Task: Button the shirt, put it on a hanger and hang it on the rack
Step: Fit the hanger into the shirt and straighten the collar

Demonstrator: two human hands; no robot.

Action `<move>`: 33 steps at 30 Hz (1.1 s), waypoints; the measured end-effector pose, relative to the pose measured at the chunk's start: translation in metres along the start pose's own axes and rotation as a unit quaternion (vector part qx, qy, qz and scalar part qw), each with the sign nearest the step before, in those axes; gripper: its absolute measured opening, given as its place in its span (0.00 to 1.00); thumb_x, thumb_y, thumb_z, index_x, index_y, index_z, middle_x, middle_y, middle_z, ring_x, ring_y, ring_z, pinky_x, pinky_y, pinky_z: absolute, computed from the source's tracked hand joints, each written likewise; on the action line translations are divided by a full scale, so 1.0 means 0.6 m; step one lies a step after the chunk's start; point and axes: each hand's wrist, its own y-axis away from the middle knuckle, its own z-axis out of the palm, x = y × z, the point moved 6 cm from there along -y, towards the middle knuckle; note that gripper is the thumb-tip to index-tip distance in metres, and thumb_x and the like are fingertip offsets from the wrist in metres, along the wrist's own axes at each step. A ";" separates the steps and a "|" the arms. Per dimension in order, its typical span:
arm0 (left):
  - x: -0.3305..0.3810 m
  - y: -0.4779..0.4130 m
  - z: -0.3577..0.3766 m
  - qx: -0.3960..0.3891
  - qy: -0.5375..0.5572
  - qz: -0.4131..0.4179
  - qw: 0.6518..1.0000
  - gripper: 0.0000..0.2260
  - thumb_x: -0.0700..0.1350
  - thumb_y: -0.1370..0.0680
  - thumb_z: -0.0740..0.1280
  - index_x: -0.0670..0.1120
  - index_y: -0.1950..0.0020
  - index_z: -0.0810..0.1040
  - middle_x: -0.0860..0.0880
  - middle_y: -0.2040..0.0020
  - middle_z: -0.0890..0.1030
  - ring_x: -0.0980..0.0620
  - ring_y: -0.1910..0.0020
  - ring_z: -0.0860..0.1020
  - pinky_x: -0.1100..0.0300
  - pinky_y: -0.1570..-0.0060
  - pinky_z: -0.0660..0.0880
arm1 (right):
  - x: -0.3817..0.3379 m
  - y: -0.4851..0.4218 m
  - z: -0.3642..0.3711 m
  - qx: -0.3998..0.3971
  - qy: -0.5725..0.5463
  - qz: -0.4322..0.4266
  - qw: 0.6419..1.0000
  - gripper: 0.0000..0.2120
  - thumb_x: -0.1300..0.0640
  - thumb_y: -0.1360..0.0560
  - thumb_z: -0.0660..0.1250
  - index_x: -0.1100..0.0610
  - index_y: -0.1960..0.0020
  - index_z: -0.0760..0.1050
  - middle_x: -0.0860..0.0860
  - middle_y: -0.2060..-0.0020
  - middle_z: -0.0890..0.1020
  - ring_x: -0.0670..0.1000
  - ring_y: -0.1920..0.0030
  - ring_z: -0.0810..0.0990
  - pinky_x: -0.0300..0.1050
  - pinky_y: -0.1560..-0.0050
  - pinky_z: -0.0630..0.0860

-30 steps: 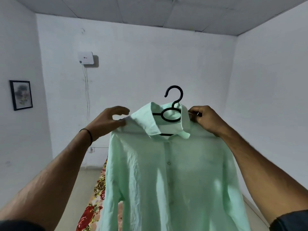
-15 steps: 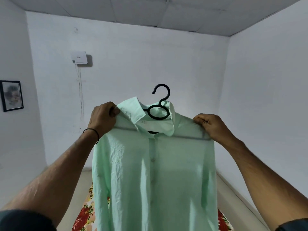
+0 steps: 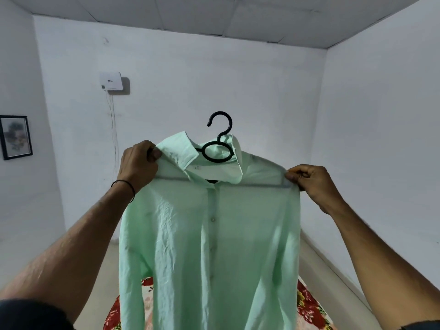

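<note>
The left grip [image 3: 139,163] is closed around the left shoulder of the mint-green shirt [image 3: 214,246], thumb pressed on the fabric beside the collar [image 3: 188,153]. The right grip [image 3: 314,184] pinches the opposite shoulder tip. Between the two grips, the shirt hangs spread on a black hanger [image 3: 220,113], its hook rising above the collar, higher than both grips. The front placket is closed, with a button [image 3: 212,219] showing below grip level. A floral bed cover [image 3: 309,306] lies far beneath the grips, behind the shirt.
</note>
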 end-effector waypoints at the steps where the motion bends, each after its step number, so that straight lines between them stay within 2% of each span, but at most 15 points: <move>1: -0.001 0.000 -0.001 0.004 0.000 -0.005 1.000 0.08 0.34 0.24 0.63 0.45 0.59 0.74 0.47 0.63 0.75 0.43 0.61 0.70 0.57 0.60 0.63 | 0.002 0.000 -0.001 0.001 0.005 0.002 1.000 0.01 0.61 0.25 0.73 0.58 0.56 0.83 0.54 0.65 0.84 0.50 0.66 0.81 0.45 0.60 0.81; 4: -0.012 -0.005 -0.010 0.027 -0.010 -0.029 0.999 0.05 0.38 0.22 0.63 0.40 0.56 0.77 0.45 0.61 0.75 0.43 0.59 0.69 0.55 0.58 0.64 | 0.015 0.004 -0.013 0.025 0.013 0.008 1.000 0.05 0.64 0.24 0.71 0.60 0.59 0.82 0.57 0.69 0.83 0.51 0.71 0.79 0.44 0.67 0.76; 6: -0.025 -0.011 -0.021 0.047 -0.015 -0.044 0.998 0.07 0.39 0.21 0.62 0.38 0.56 0.76 0.43 0.61 0.74 0.41 0.59 0.69 0.54 0.58 0.65 | 0.030 0.012 -0.020 0.030 0.032 0.019 0.999 0.07 0.65 0.24 0.69 0.60 0.60 0.82 0.58 0.69 0.83 0.51 0.71 0.79 0.44 0.68 0.74; 9: -0.040 -0.020 -0.035 0.069 -0.009 -0.059 0.996 0.08 0.40 0.21 0.61 0.41 0.60 0.73 0.42 0.63 0.73 0.41 0.61 0.68 0.53 0.60 0.63 | 0.052 0.024 -0.023 0.038 0.076 0.022 0.996 0.07 0.63 0.24 0.69 0.58 0.60 0.82 0.55 0.69 0.84 0.50 0.70 0.79 0.42 0.65 0.74; 11: -0.038 -0.025 -0.039 0.074 -0.006 -0.053 0.996 0.09 0.39 0.21 0.61 0.41 0.61 0.71 0.42 0.64 0.72 0.41 0.62 0.68 0.54 0.61 0.61 | 0.056 0.025 -0.022 0.058 0.059 0.019 0.996 0.06 0.62 0.23 0.68 0.57 0.58 0.81 0.55 0.67 0.84 0.52 0.67 0.79 0.44 0.63 0.75; 15: -0.023 -0.028 -0.030 0.062 0.007 -0.045 0.997 0.08 0.39 0.21 0.61 0.38 0.58 0.75 0.42 0.63 0.74 0.42 0.60 0.69 0.55 0.60 0.62 | 0.027 0.004 -0.010 0.094 0.025 -0.010 0.995 0.05 0.56 0.21 0.66 0.54 0.51 0.80 0.50 0.57 0.84 0.53 0.59 0.81 0.48 0.57 0.75; 17: -0.012 -0.027 -0.020 0.050 0.008 -0.038 0.998 0.07 0.39 0.21 0.61 0.38 0.56 0.76 0.42 0.62 0.74 0.41 0.59 0.70 0.55 0.59 0.63 | 0.001 -0.011 -0.002 0.093 0.013 -0.031 0.995 0.06 0.50 0.20 0.65 0.51 0.48 0.79 0.45 0.55 0.83 0.50 0.55 0.81 0.47 0.52 0.76; 19: -0.002 -0.025 -0.011 0.042 0.009 -0.031 0.999 0.07 0.38 0.21 0.62 0.37 0.55 0.77 0.41 0.61 0.75 0.40 0.59 0.70 0.55 0.59 0.64 | -0.014 -0.025 0.008 0.074 -0.006 -0.043 0.996 0.07 0.47 0.20 0.66 0.49 0.48 0.79 0.43 0.55 0.83 0.45 0.55 0.81 0.45 0.52 0.75; 21: 0.002 -0.021 -0.005 0.036 0.011 -0.029 0.999 0.06 0.37 0.21 0.62 0.38 0.54 0.77 0.40 0.60 0.76 0.40 0.59 0.71 0.55 0.59 0.65 | -0.015 -0.034 0.012 0.076 0.005 -0.047 0.996 0.05 0.50 0.21 0.68 0.51 0.52 0.79 0.45 0.60 0.82 0.43 0.60 0.79 0.44 0.56 0.74; 24: -0.001 -0.019 0.000 0.032 0.009 -0.036 0.999 0.05 0.36 0.23 0.61 0.38 0.55 0.76 0.38 0.57 0.78 0.40 0.58 0.71 0.54 0.59 0.65 | 0.006 -0.039 0.007 0.104 0.030 -0.038 0.993 0.07 0.54 0.22 0.70 0.56 0.58 0.79 0.47 0.66 0.80 0.48 0.65 0.74 0.45 0.60 0.70; 28: -0.010 -0.022 -0.001 0.046 -0.012 -0.061 0.997 0.05 0.37 0.23 0.61 0.39 0.54 0.76 0.36 0.55 0.79 0.42 0.59 0.68 0.54 0.59 0.64 | 0.028 -0.022 0.011 0.109 0.026 -0.023 0.993 0.08 0.56 0.23 0.70 0.52 0.61 0.79 0.46 0.68 0.79 0.47 0.67 0.73 0.45 0.61 0.69; 33: -0.012 -0.032 -0.010 0.065 -0.018 -0.064 0.996 0.05 0.36 0.23 0.61 0.39 0.56 0.76 0.35 0.56 0.79 0.42 0.59 0.69 0.54 0.59 0.64 | 0.046 0.019 0.008 0.179 0.006 -0.026 0.983 0.08 0.57 0.25 0.70 0.49 0.61 0.80 0.40 0.66 0.83 0.40 0.65 0.77 0.42 0.59 0.73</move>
